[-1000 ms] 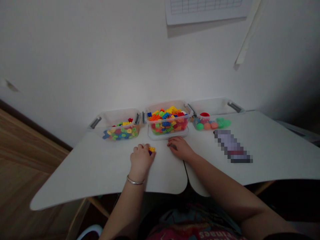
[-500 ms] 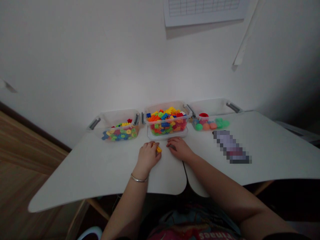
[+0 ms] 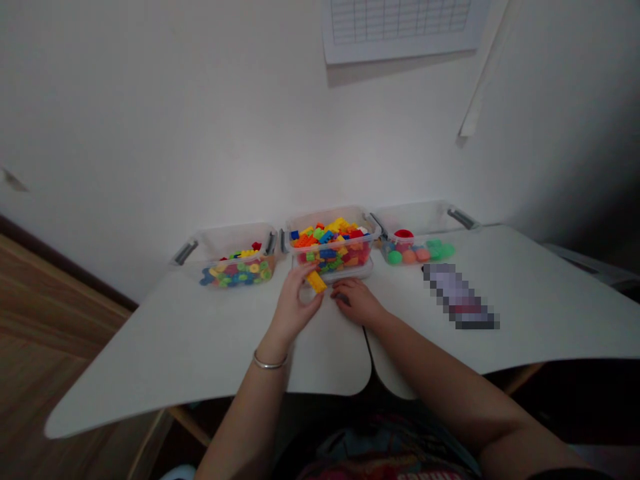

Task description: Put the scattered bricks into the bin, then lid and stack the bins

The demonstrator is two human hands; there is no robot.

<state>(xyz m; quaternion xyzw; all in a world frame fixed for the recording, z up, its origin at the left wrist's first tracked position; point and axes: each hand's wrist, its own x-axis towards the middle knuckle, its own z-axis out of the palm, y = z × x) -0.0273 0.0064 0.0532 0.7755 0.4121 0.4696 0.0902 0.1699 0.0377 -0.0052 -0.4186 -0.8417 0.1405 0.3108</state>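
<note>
My left hand [image 3: 296, 305] pinches a yellow brick [image 3: 316, 281] just in front of the middle clear bin [image 3: 330, 248], which is heaped with coloured bricks. My right hand [image 3: 356, 301] rests curled on the white table [image 3: 200, 340] right beside it, fingers closed over a small dark piece [image 3: 341, 298] that I cannot make out. The two hands nearly touch near the seam between the two tabletops.
A clear bin [image 3: 231, 261] of round coloured pieces stands at the left, another bin [image 3: 417, 237] with balls and a red cap at the right. A blurred flat object [image 3: 460, 297] lies on the right tabletop. A wall rises behind the bins.
My left hand has slid right and forward with the yellow brick, lifting it toward the middle bin. My right hand has stayed almost where it was.
</note>
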